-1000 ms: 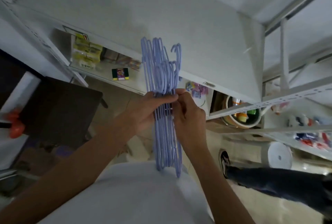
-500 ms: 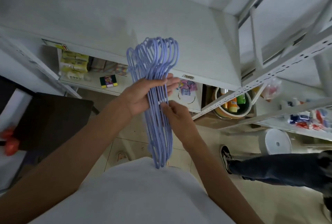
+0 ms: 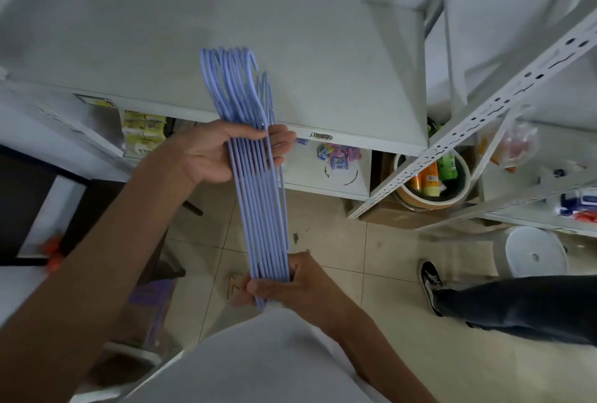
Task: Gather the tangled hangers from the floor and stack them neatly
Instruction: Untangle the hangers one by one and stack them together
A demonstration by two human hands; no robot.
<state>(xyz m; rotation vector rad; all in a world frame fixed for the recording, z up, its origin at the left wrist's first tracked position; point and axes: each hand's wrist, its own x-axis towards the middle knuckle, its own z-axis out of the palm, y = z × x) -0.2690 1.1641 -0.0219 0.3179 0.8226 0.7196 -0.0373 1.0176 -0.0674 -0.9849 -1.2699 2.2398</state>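
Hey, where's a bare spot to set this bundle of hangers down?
The wide white shelf top behind the hangers is bare. The lower shelf is cluttered with small packets, and the bucket corner is crowded. The floor tiles between your right hand and the black shoe are open.

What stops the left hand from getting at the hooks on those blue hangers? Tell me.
Probably nothing. The left hand already grips the blue hangers just below the hooks, which stick up uncovered above it. The right hand holds the bundle's lower end, so the left could likely slide up.
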